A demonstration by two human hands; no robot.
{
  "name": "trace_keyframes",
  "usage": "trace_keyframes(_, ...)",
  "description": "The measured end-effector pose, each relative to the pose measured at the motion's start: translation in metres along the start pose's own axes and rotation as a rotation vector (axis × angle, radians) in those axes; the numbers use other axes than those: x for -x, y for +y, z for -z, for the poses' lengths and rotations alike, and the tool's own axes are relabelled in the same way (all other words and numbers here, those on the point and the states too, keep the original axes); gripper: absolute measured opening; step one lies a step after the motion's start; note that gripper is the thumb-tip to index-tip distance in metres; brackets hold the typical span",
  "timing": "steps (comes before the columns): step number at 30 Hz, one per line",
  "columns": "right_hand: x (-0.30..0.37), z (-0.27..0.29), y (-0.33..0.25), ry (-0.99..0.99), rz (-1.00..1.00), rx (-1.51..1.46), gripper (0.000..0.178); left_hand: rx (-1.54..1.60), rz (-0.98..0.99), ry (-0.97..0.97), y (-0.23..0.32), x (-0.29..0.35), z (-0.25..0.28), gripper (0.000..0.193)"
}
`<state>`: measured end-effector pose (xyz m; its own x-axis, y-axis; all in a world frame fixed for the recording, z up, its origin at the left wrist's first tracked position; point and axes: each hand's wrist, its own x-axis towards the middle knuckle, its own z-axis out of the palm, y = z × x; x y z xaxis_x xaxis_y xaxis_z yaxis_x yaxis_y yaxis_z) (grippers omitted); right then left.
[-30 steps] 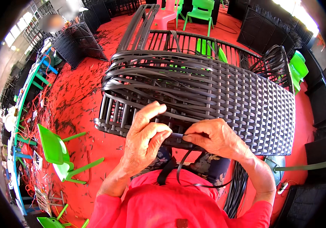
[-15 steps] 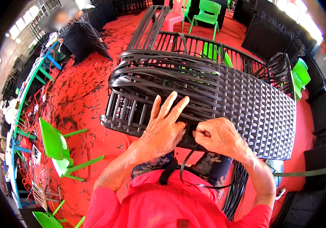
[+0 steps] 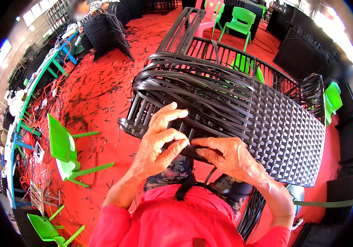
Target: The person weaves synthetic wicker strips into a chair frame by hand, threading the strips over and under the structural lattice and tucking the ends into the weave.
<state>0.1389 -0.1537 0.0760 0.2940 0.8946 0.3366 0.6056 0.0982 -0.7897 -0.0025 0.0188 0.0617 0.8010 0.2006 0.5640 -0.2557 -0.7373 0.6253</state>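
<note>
The woven frame is resting over the legs, likely for reach. At its near edge, left hand and right hand are holding thumbs near forefingers, perhaps steadying the strip dangling below; I cannot tell what they are pinching.

Bright scene; upper-right windows blown out; fisheye bends edges, corners black; pale sheen on woven panel.

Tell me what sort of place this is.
Probably a workshop where furniture is woven: there's a partly woven black frame, a bundle of loose black strips near it, and dark scraps littering the red floor.
</note>
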Motion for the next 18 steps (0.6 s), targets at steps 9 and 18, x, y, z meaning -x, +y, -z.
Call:
trace_keyframes(9, -0.003, -0.004, 0.007, -0.014, -0.082, 0.428, 0.023, -0.465, -0.068, -0.196, -0.008, -0.006, -0.011, 0.019)
trace_keyframes(18, -0.008, -0.012, 0.005, 0.033, -0.117, 0.388, 0.015, -0.269, -0.052, -0.171, -0.03, -0.012, -0.011, 0.005)
